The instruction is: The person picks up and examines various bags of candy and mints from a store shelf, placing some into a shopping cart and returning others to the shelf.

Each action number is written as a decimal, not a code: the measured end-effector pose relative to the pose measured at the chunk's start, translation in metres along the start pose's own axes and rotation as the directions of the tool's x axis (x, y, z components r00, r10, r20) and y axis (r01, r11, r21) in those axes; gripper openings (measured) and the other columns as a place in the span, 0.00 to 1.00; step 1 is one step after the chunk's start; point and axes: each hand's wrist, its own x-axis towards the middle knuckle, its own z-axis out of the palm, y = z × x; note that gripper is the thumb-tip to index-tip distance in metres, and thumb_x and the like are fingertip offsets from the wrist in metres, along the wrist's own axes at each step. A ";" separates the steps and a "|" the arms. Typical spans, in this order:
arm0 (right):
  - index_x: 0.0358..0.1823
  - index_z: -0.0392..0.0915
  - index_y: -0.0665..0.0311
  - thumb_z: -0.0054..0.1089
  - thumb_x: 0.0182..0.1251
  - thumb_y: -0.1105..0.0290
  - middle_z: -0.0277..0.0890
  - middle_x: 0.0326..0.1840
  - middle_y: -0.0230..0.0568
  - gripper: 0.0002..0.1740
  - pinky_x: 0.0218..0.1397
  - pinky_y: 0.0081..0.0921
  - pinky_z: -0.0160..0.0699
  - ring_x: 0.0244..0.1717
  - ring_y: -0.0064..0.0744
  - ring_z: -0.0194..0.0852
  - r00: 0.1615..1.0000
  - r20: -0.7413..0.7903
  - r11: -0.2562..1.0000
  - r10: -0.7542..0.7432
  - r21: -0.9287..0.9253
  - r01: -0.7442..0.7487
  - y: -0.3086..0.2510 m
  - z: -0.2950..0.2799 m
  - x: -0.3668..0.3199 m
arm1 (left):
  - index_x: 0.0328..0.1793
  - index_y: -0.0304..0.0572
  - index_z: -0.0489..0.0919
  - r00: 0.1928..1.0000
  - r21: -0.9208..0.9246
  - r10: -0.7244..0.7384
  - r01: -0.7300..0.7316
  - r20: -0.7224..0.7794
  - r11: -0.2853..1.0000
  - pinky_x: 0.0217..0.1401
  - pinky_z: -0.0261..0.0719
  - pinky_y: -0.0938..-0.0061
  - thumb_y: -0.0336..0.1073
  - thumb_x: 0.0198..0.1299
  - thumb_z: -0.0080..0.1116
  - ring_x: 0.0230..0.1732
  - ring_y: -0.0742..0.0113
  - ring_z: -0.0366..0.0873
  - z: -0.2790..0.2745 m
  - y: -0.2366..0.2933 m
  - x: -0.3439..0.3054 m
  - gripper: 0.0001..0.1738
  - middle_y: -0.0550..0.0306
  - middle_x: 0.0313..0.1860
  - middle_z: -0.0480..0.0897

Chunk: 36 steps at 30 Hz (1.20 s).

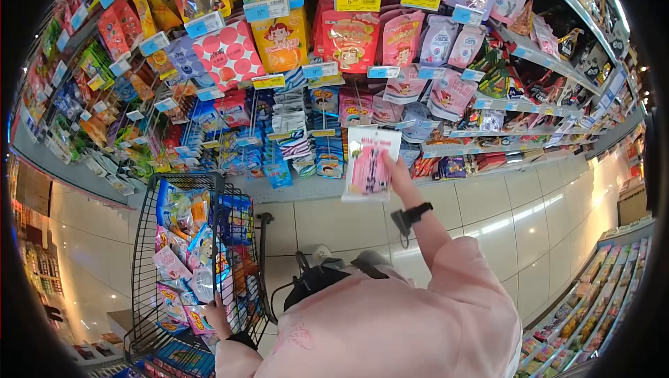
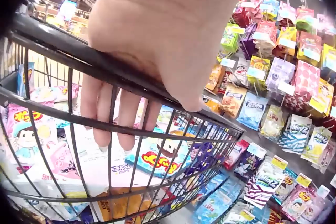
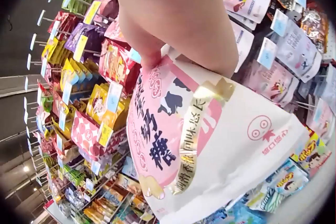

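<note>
My right hand (image 1: 398, 174) holds a pink and white bag of milk candy (image 1: 369, 163) by its side edge, in front of the shelf. In the right wrist view the bag's front (image 3: 220, 150) shows dark lettering and a gold band; my fingertips are mostly hidden behind it. My left hand (image 2: 157, 35) grips the black rim (image 2: 50, 43) of a wire shopping cart, its fingers bent over the bar and down inside. Below those fingers lie several candy bags, among them a blue one (image 2: 163, 155) with red lettering.
Hanging candy bags fill the shelf (image 1: 348, 36) ahead, with price tags along the rows. The loaded cart (image 1: 139, 259) stands at my left on the tiled floor (image 1: 488, 204). Another display rack (image 1: 592, 301) is at the lower right.
</note>
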 end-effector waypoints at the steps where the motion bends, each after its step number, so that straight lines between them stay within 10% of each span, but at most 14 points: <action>1: 0.46 0.69 0.67 0.53 0.59 0.63 0.72 0.42 0.35 0.18 0.41 0.21 0.71 0.40 0.21 0.70 0.998 0.013 0.997 -0.062 -0.045 0.062 -0.011 0.005 0.014 | 0.23 0.35 0.79 0.997 -0.074 -0.014 0.019 0.073 0.997 0.29 0.70 0.58 0.60 0.54 0.42 0.27 0.45 0.75 -0.008 0.010 -0.005 0.33 0.41 0.20 0.76; 30: 0.48 0.66 0.69 0.49 0.62 0.65 0.71 0.43 0.35 0.17 0.44 0.21 0.69 0.42 0.22 0.69 0.976 0.210 0.998 -0.050 -0.033 0.058 -0.063 -0.007 0.176 | 0.27 0.37 0.80 0.974 0.076 -0.131 0.147 -0.184 0.986 0.25 0.68 0.58 0.57 0.53 0.46 0.25 0.47 0.74 0.009 0.112 -0.093 0.27 0.44 0.21 0.77; 36: 0.45 0.69 0.70 0.50 0.61 0.66 0.72 0.39 0.35 0.16 0.39 0.18 0.67 0.37 0.18 0.67 0.978 0.159 0.910 -0.135 -0.371 0.186 -0.064 -0.018 0.179 | 0.29 0.39 0.80 0.976 0.042 -0.160 0.168 -0.150 0.985 0.28 0.69 0.58 0.55 0.53 0.47 0.26 0.47 0.75 0.006 0.132 -0.104 0.25 0.45 0.21 0.77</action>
